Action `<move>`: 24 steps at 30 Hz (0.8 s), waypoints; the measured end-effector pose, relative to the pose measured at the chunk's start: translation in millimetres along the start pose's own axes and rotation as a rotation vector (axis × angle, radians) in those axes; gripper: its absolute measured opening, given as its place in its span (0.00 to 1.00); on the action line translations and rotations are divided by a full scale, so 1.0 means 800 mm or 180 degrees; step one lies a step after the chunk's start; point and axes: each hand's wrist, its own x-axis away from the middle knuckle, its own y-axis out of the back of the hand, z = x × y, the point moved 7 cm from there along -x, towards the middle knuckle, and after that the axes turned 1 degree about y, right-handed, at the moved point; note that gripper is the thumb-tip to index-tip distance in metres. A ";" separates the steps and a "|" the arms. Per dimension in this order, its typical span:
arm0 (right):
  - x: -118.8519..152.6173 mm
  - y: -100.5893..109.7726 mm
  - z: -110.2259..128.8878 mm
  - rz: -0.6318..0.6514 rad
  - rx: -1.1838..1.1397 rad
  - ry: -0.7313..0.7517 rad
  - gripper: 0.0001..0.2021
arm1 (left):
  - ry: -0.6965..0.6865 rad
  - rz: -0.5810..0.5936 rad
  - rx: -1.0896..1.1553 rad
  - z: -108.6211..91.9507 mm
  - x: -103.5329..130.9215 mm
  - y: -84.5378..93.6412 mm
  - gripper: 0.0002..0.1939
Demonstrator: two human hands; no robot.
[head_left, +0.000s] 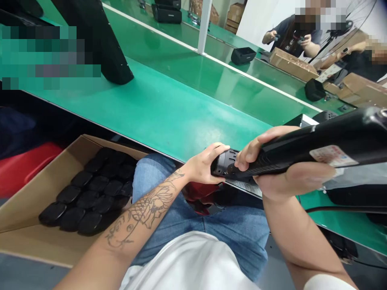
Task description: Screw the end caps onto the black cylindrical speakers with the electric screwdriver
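My left hand [210, 163] is wrapped round the left end of a small black slotted housing [228, 159] at the green table's near edge. Into the frame from the right reaches a long black power tool [290, 149] with a white and red label. My right hand [281, 161] grips its body, fingers on the far side and thumb on the near side. The tool's front end points at the housing, and the fingers hide where the two meet.
Left of my legs, a cardboard box [18, 205] holds several black rounded parts [87, 199]. A black stand [99, 44] rises from the green table [169, 108]. Black housings [242, 55] lie on the line beyond the white strip. Two people work at the back right near cardboard boxes [293, 64].
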 end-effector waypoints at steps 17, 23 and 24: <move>0.000 -0.008 -0.025 0.0474 -0.0532 -0.0427 0.24 | 0.0102 0.0022 -0.0078 0.000 -0.001 0.001 0.51; 0.003 -0.010 -0.029 0.0725 -0.0483 -0.0386 0.28 | 0.0145 -0.0005 -0.0112 0.002 0.000 0.001 0.51; 0.003 -0.012 -0.029 0.0745 -0.0423 -0.0398 0.29 | 0.0142 -0.0004 -0.0120 0.002 0.000 0.001 0.51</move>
